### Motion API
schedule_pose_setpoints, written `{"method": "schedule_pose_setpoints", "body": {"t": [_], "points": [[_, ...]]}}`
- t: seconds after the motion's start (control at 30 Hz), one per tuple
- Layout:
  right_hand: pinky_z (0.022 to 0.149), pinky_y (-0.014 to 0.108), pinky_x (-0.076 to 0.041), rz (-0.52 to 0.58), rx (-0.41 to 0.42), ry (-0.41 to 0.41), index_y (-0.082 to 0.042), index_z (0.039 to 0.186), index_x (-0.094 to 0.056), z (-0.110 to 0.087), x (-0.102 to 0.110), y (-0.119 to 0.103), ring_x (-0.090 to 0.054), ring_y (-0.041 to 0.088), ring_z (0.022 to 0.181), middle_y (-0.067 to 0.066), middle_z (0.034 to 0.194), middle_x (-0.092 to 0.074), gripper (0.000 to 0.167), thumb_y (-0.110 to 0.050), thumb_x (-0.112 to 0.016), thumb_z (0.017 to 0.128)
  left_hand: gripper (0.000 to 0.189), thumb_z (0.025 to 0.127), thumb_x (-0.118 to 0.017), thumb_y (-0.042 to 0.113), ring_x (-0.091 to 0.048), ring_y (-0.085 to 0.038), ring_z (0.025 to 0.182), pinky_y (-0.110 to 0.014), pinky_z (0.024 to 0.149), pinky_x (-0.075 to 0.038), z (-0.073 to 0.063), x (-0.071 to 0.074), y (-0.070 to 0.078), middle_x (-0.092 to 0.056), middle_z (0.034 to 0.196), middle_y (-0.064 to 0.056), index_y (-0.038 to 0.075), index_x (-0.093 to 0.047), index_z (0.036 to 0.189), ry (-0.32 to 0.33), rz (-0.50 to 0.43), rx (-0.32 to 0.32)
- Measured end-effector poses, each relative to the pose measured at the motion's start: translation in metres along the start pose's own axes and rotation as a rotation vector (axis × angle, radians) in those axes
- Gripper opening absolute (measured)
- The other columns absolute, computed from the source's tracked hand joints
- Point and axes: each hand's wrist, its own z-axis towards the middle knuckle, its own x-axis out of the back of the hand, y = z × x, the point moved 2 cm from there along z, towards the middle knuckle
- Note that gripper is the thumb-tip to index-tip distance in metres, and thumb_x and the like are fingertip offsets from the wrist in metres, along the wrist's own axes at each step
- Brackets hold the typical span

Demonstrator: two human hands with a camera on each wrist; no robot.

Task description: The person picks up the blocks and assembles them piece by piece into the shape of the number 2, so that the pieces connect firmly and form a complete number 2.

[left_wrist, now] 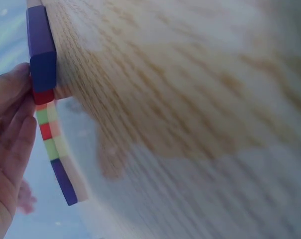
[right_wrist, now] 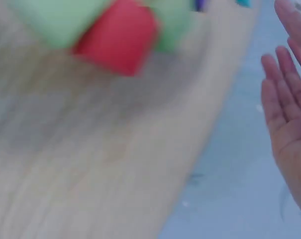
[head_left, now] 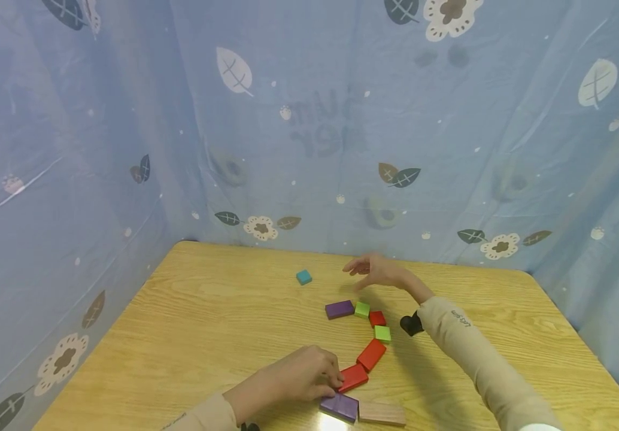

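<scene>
My left hand (head_left: 301, 374) is at the near end of a curved row of blocks. Its fingertips touch the end of a red block (head_left: 354, 378), and the thumb is against a purple block (head_left: 340, 407). The left wrist view shows the thumb beside this purple block (left_wrist: 42, 45), with the other fingers (left_wrist: 21, 144) fairly straight. My right hand (head_left: 379, 271) hovers over the far part of the table, fingers spread and holding nothing. Below and left of it lies another purple block (head_left: 339, 309); farther left is a small blue block (head_left: 304, 277).
The row also has green blocks (head_left: 382, 334), a small red block (head_left: 377, 318), a second long red block (head_left: 371, 355) and a plain wooden block (head_left: 382, 413). A black object (head_left: 411, 324) shows by the right sleeve. Patterned blue curtains (head_left: 315, 120) surround the wooden table (head_left: 207, 311).
</scene>
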Motion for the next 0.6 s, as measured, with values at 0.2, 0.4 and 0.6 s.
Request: {"method": "schedule_pose_setpoints", "body": {"t": [0.2, 0.4, 0.6], "points": [[0.098, 0.040, -0.048, 0.353, 0.059, 0.106, 0.010, 0.127, -0.055, 0.015, 0.019, -0.004, -0.058, 0.025, 0.116, 0.018, 0.126, -0.060, 0.043, 0.001, -0.067, 0.086, 0.011, 0.085, -0.073, 0.017, -0.060, 0.007, 0.090, -0.003, 0.080, -0.043, 0.000, 0.000, 0.000, -0.068, 0.096, 0.011, 0.014, -0.075, 0.095, 0.001, -0.003, -0.001], [0.103, 0.034, -0.044, 0.583, 0.107, 0.108, 0.014, 0.134, -0.044, 0.028, 0.014, 0.005, -0.047, 0.031, 0.128, 0.011, 0.131, -0.059, 0.043, 0.008, -0.054, 0.092, 0.011, 0.085, -0.073, 0.018, -0.060, 0.007, 0.091, -0.004, 0.081, -0.043, 0.000, 0.000, 0.002, -0.068, 0.098, 0.011, 0.015, -0.075, 0.095, -0.010, 0.000, 0.011], [0.106, 0.034, -0.039, 0.674, 0.063, 0.073, 0.012, 0.137, -0.041, 0.040, 0.002, 0.019, -0.031, 0.041, 0.135, 0.019, 0.139, -0.050, 0.044, 0.012, -0.048, 0.094, 0.012, 0.085, -0.073, 0.018, -0.059, 0.008, 0.089, -0.003, 0.080, -0.042, 0.001, 0.001, 0.002, -0.068, 0.097, 0.011, 0.014, -0.075, 0.097, -0.014, 0.013, 0.004]]}}
